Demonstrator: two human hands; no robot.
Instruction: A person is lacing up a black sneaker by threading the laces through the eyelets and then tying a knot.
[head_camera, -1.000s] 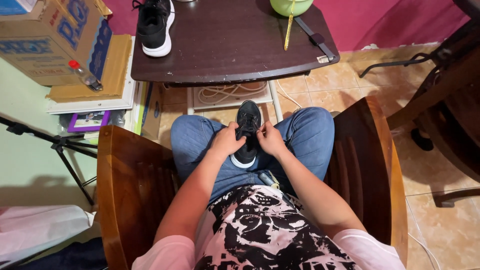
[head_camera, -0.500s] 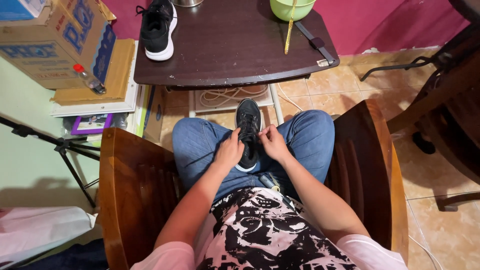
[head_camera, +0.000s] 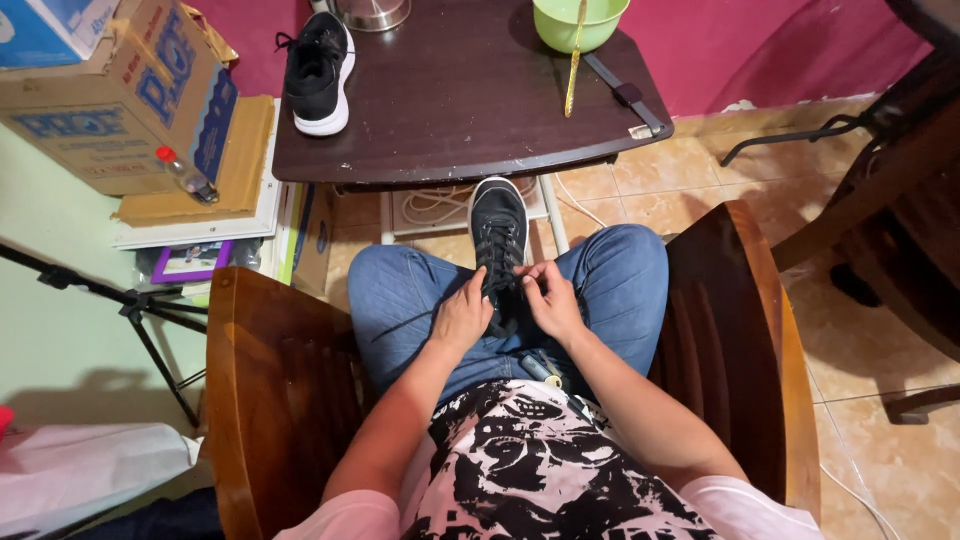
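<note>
Even, fairly bright indoor light, colours vivid. The tripod (head_camera: 140, 310) throws a soft shadow (leftward, on the wall). Edges bow slightly.

matt mesh shoe (head_camera: 498, 225), glossy wooden chair (head_camera: 270, 380), denim jeans (head_camera: 400, 295)

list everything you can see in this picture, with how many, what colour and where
shoe in lap: 1, black with white sole, between the knees
shoe on table: 1, black with white sole, table's left end
table: 1, dark brown, ahead
bowl: 1, green, table's far edge
strap: 1, dark, table's right side
cardboard box: 1, brown, far left
tripod: 1, black, left
chair: 1, brown wood, under the person
left hand: on the laces
right hand: pinching a lace
</note>
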